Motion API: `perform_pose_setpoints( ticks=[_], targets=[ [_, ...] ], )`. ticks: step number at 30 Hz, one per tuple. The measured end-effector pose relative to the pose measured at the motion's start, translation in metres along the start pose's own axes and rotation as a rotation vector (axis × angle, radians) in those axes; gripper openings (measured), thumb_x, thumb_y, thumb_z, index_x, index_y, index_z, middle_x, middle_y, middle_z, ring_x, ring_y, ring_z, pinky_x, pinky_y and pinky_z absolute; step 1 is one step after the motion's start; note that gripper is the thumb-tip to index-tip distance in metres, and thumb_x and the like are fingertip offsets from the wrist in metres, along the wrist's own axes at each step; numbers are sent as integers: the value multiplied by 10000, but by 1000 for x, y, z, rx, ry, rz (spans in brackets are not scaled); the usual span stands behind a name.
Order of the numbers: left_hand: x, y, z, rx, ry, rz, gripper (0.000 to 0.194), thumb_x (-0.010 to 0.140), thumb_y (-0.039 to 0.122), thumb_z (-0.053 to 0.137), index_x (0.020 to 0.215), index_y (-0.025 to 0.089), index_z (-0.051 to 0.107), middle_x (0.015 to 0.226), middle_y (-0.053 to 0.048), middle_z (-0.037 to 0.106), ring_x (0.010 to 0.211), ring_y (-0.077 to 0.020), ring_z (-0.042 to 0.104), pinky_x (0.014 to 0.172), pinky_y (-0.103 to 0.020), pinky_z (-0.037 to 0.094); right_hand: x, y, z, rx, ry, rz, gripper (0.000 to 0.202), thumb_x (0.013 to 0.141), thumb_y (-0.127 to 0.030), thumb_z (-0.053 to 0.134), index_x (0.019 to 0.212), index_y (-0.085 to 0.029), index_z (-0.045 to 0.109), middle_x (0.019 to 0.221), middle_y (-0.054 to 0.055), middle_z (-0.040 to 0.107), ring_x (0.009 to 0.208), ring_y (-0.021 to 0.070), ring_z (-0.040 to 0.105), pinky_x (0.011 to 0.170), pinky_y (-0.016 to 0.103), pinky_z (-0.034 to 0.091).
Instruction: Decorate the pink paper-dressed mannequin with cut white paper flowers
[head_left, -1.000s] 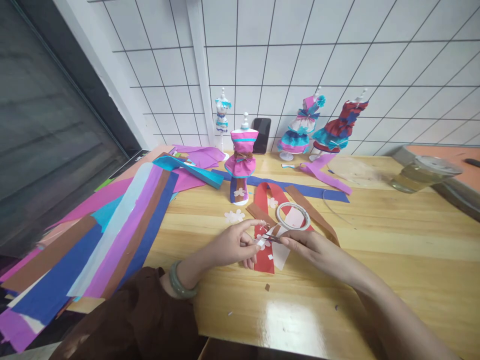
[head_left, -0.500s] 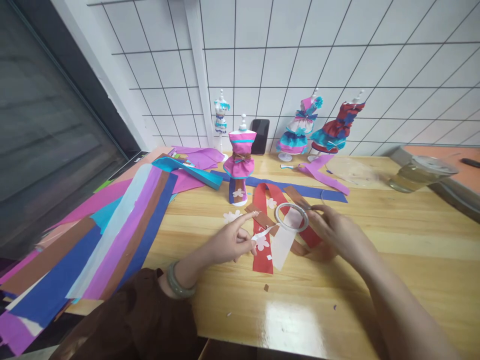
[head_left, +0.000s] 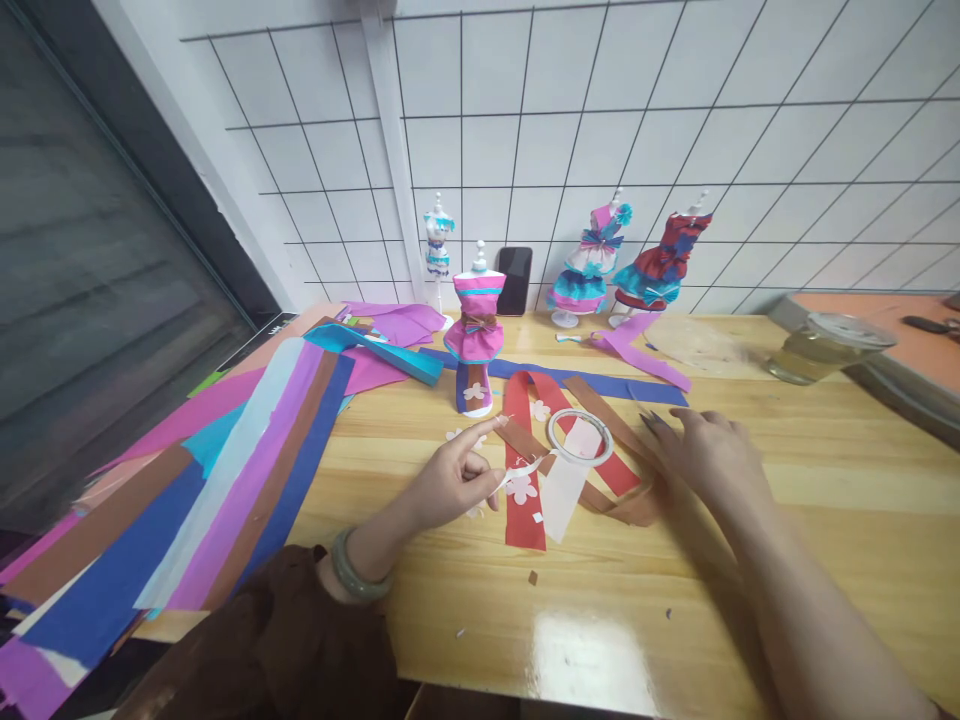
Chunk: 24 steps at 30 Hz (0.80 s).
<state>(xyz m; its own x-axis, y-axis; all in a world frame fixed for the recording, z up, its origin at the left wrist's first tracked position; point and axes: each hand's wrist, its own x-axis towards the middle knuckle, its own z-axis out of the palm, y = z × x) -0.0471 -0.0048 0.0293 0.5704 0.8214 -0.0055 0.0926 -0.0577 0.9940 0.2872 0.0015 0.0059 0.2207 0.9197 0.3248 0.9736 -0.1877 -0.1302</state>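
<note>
My left hand [head_left: 457, 482] is closed, thumb and fingers pinching the end of a narrow white strip of tape [head_left: 525, 470]; its index finger points toward the brown paper strip. The strip runs to a tape roll [head_left: 556, 437] lying over red [head_left: 526, 530], brown [head_left: 637, 508] and white paper strips [head_left: 564, 495]. To the right, my right hand [head_left: 716, 462] is low over the table with fingers bunched. A dark, pointed shape shows at its fingertips, too unclear to name. Pale paper flowers [head_left: 520, 488] lie near my left hand.
A small dress form [head_left: 480, 310] in pink paper stands ahead; more dressed forms [head_left: 589, 265] stand by the tiled wall beside a phone [head_left: 515, 282]. Coloured paper strips [head_left: 247, 470] cover the left. A blue strip [head_left: 577, 378] lies behind the roll. A lidded glass container [head_left: 825, 350] is right.
My right hand has moved right, away from the edge of the tape roll. My left hand stays nearly in place with the tape strip. The view has shifted slightly.
</note>
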Motion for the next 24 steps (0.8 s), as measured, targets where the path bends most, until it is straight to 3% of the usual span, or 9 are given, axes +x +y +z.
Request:
perform_pose_setpoints(
  ticks=[3,6,9,16,24],
  targets=[
    [-2,3,1,7,-15,34,662,794,267,547,1369,156,237,529,21,576,461,-86,500,482,-188,369,-11,-41,-11,310,98,-215,329,843,-377,417,1034,-169,587,1029,143,614,978,278,556,810,417,441],
    [-4,7,3,15,-47,52,680,774,256,576,1362,151,251,555,10,596,481,-85,502,485,-181,350,-31,-82,-18,599,-13,-431,269,860,-292,419,1086,-226,551,1057,83,611,993,226,556,824,372,457],
    [-6,9,5,32,-51,62,694,758,255,595,1360,163,263,565,9,603,459,-71,467,459,-170,319,-47,-104,-16,727,-60,-518,313,855,-192,409,1157,-236,479,1081,70,598,1051,204,529,896,376,427],
    [-6,7,6,-1,-19,87,709,752,254,594,1365,165,249,564,30,570,459,-62,437,469,-178,308,-47,-102,-5,726,-166,-466,518,775,-74,360,1270,-228,353,1032,75,613,1043,216,539,890,433,428],
    [4,2,-3,-52,274,132,595,771,256,546,1312,129,332,511,74,429,484,-73,413,533,-204,332,-46,-105,-3,712,-272,-405,460,807,-135,377,1260,-210,361,1042,96,607,1011,229,558,913,443,405]
  ],
)
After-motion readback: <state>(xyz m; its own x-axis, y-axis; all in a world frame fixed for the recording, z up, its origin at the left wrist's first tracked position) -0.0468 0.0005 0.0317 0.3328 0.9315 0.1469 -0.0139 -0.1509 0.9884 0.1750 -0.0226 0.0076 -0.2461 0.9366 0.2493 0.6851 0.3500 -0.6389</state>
